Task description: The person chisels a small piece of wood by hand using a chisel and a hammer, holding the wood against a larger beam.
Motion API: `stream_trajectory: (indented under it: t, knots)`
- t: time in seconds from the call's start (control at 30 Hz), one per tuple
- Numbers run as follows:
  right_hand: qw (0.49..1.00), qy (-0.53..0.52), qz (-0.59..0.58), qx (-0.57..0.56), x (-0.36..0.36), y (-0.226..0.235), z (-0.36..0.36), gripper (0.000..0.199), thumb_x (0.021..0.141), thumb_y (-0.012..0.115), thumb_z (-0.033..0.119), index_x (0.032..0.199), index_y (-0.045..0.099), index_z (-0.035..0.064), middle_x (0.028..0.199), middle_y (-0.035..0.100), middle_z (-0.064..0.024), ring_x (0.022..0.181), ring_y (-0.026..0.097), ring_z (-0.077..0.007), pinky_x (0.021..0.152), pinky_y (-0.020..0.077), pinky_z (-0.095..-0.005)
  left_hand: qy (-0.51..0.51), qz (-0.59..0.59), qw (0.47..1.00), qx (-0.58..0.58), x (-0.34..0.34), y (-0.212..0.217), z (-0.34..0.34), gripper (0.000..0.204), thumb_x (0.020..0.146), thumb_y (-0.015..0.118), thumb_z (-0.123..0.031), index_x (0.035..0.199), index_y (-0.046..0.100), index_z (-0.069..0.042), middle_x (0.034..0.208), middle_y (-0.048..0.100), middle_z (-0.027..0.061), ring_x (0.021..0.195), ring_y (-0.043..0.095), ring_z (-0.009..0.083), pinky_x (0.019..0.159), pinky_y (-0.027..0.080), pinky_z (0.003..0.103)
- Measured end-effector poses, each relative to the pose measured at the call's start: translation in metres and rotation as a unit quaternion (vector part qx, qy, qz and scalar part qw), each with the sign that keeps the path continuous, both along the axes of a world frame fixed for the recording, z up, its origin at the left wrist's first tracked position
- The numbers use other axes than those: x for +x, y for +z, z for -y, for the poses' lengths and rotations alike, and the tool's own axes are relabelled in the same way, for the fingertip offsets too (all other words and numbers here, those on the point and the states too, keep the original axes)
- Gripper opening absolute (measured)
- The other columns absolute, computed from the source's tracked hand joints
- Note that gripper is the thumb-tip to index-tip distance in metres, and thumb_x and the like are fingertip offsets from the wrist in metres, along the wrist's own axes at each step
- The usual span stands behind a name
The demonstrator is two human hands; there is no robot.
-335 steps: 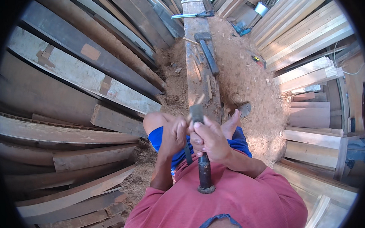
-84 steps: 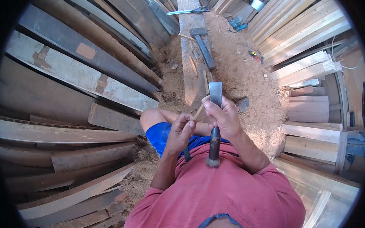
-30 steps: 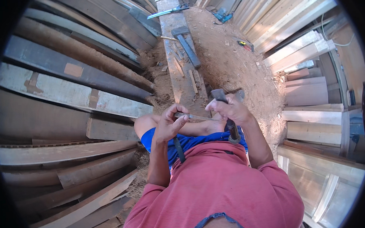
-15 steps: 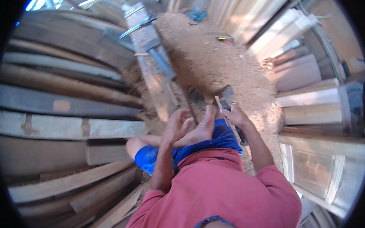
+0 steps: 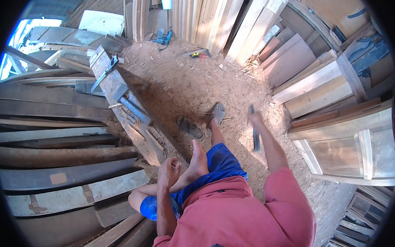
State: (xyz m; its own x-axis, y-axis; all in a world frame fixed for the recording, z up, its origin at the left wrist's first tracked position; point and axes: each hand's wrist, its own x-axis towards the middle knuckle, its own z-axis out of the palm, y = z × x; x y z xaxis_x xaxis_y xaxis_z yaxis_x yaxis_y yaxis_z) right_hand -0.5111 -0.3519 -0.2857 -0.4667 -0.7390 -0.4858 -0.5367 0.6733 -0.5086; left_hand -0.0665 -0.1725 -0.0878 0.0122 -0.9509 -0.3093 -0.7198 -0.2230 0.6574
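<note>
One tool, a dark chisel-like bar, hangs nearly vertical in the right hand, its long axis running down toward the sawdust floor. The grip is closed around its upper end, arm stretched out to the right. Two sandals lie just left of it. The left hand rests open against a bare foot, holding nothing. A plank carrying a steel square stretches away on the left.
</note>
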Motion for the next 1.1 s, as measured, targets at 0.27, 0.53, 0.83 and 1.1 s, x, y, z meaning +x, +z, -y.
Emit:
stream_trajectory:
  t: [0.27, 0.53, 0.83, 1.1]
  knots:
    - [0.988, 0.015, -0.082, -0.129, 0.026, 0.123, 0.092, 0.038, 0.088, 0.051, 0.031, 0.094, 0.065, -0.0040, 0.090, 0.066, -0.0291, 0.088, 0.066, -0.0415, 0.080, 0.0514, -0.0461, 0.083, 0.017, 0.996, 0.038, 0.007, -0.004, 0.006, 0.027, 0.087, 0.065, -0.019, 0.108, 0.061, -0.003, 0.080, 0.065, 0.0109, 0.069, 0.063, 0.0208, 0.064, 0.051, 0.034]
    - [0.989, 0.133, 0.055, 0.040, 0.075, -0.030, -0.080, 0.037, 0.083, 0.059, 0.026, 0.094, 0.063, -0.0084, 0.079, 0.065, -0.0244, 0.072, 0.067, -0.0321, 0.065, 0.0502, -0.0443, 0.127, 0.115, 0.983, -0.065, 0.040, -0.048, 0.025, 0.040, 0.083, 0.069, -0.030, 0.105, 0.058, 0.001, 0.080, 0.064, 0.0160, 0.072, 0.064, 0.0340, 0.068, 0.050, 0.043]
    - [0.965, 0.136, 0.105, 0.196, 0.084, 0.012, -0.148, 0.024, 0.087, 0.045, 0.013, 0.087, 0.060, -0.0056, 0.072, 0.063, -0.0231, 0.057, 0.065, -0.0294, 0.049, 0.0490, -0.0411, 0.294, 0.099, 0.949, 0.053, 0.082, -0.140, 0.054, 0.050, 0.079, 0.073, -0.043, 0.090, 0.056, 0.003, 0.080, 0.062, 0.0229, 0.080, 0.062, 0.0394, 0.072, 0.047, 0.047]
    - [0.973, 0.172, 0.084, 0.127, 0.038, -0.020, -0.136, 0.017, 0.085, 0.048, 0.009, 0.089, 0.059, -0.0034, 0.062, 0.061, -0.0154, 0.047, 0.059, -0.0239, 0.043, 0.0464, -0.0377, 0.322, -0.245, 0.913, 0.049, 0.082, -0.107, 0.042, 0.027, 0.090, 0.062, -0.028, 0.090, 0.053, -0.003, 0.080, 0.064, 0.0115, 0.075, 0.064, 0.0247, 0.065, 0.049, 0.036]
